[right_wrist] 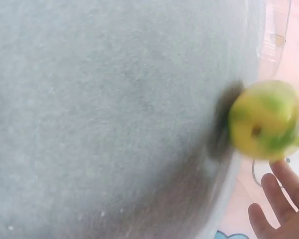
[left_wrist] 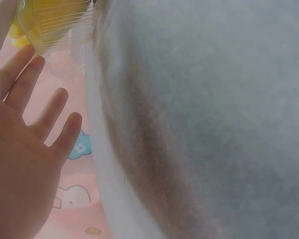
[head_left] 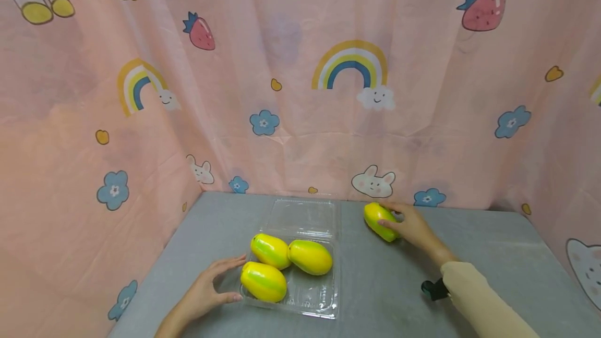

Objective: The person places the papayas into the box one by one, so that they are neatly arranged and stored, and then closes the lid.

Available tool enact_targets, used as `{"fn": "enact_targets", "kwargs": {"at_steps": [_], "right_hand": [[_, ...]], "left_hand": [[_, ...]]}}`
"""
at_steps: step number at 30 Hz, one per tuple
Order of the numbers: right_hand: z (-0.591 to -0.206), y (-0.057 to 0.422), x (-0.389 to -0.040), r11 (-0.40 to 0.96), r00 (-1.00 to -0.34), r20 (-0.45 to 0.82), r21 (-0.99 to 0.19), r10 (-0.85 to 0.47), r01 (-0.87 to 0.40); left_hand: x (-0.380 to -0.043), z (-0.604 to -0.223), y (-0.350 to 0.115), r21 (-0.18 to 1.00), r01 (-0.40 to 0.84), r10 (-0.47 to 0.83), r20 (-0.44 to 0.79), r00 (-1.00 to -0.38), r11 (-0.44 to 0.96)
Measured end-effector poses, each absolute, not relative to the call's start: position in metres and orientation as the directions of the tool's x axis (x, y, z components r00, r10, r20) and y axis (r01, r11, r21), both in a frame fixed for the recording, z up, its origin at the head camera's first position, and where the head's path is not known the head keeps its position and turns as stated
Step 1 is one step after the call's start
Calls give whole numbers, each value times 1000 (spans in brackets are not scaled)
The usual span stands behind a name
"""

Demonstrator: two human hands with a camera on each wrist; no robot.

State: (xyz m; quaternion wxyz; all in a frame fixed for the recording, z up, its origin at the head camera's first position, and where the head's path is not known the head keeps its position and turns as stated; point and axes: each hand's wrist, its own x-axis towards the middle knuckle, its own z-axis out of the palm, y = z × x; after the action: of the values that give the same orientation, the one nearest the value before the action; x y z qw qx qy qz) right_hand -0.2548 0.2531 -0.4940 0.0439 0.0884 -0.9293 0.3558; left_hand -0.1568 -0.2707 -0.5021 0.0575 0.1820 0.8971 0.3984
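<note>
Three yellow-green oval fruits (head_left: pixel 310 257) lie in the unclosed clear-plastic clamshell (head_left: pixel 312 296); a fourth fruit (head_left: pixel 378 221), not yet inside, is grasped by the right hand (head_left: pixel 415 228) near the grey counter (head_left: pixel 375 286)'s far edge, left hand (head_left: pixel 204 291) released.

A cloth-walled tabletop booth (head_left: pixel 324 150) fills my remote view: pink fabric (head_left: pixel 225 93) printed with cartoon rainbows (head_left: pixel 349 56), strawberries (head_left: pixel 484 10), flowers (head_left: pixel 264 122) and rabbits (head_left: pixel 373 183) hangs behind and along both sides of a gray table (head_left: pixel 375 286). The fabric screens off whatever room lies beyond, and from here I cannot tell whether it is a home, a workshop or a studio.
</note>
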Motion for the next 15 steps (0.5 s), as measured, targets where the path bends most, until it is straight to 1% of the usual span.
{"fn": "enact_targets", "kwargs": {"at_steps": [7, 15], "right_hand": [[-500, 255, -253, 752, -976, 192, -627, -102, -202], [-503, 256, -252, 744, -969, 228, -631, -95, -221]], "left_hand": [[-157, -503, -271, 738, 283, 375, 45, -926, 612], [-158, -503, -271, 734, 294, 380, 53, -924, 613]]}}
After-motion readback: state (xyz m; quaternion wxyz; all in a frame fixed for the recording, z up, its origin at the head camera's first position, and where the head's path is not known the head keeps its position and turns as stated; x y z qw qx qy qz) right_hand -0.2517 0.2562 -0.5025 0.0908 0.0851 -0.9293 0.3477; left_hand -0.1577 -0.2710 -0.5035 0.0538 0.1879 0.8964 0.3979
